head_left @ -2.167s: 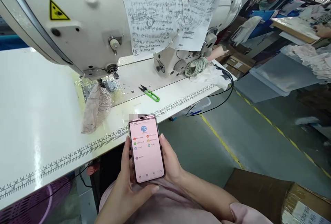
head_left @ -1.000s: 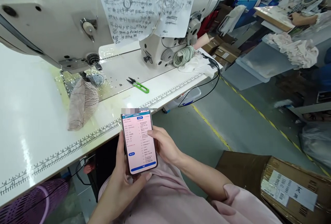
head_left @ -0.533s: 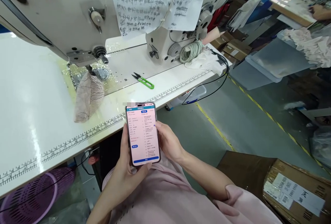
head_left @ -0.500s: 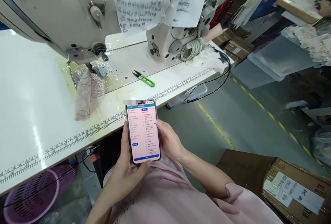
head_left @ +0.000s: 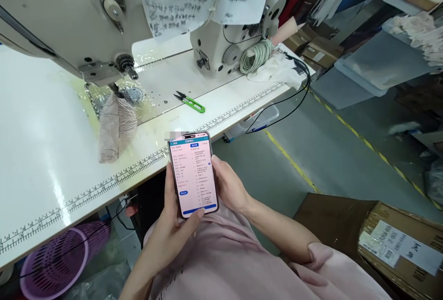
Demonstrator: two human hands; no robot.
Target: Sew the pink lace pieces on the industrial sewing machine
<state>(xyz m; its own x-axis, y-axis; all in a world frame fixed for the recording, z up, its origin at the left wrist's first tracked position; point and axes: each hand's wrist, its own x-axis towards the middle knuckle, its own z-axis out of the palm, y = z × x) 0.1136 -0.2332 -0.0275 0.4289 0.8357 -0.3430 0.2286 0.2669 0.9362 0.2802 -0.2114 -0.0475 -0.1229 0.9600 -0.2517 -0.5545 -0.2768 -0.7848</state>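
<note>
A smartphone [head_left: 194,175] is held upright over my lap, its lit screen showing a list with blue buttons. My left hand [head_left: 176,224] grips it from the left and below, with the thumb lying over the bottom of the screen at the blue bar. My right hand [head_left: 230,184] closes on the phone's right edge, its thumb beside the screen; the fingers behind are hidden. On the sewing table beyond the phone lie green thread snips [head_left: 190,102]. A pale piece of fabric [head_left: 117,129] sits under the needle of the sewing machine [head_left: 69,18].
Handwritten paper sheets [head_left: 194,0] hang on the machine. A coil of pale cord [head_left: 256,56] and a black cable [head_left: 306,76] lie at the table's right end. A purple basket [head_left: 55,263] stands below left, a cardboard box [head_left: 346,226] on the floor at right.
The phone screen went from a menu to a list page, where a tick box became marked. My right thumb drew back from the screen to the edge; my left thumb moved onto the bottom bar.
</note>
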